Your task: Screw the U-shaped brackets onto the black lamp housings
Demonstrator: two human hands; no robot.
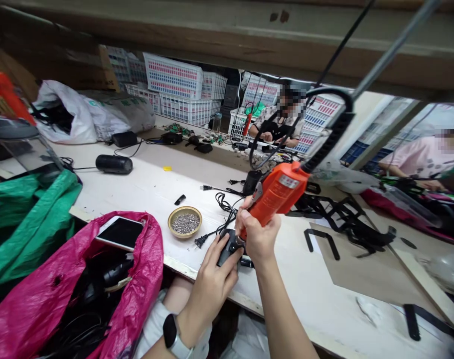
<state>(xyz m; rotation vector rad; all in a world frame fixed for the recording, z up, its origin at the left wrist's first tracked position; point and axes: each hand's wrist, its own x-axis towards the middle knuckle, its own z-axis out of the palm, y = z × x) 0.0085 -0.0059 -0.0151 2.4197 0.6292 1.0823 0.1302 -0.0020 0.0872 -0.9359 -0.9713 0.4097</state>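
two hands at a white bench: right hand grips an orange screwdriver, left hand clamps a black adapter.

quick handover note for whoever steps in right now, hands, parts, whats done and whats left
Left hand: steadies the black adapter at the table edge.
Right hand: grips the orange electric screwdriver, its tip down on the adapter.
Bowl of screws sits left of the hands; phone on the pink bag.
Done: cannot tell.
Left: screw seating cannot be judged.
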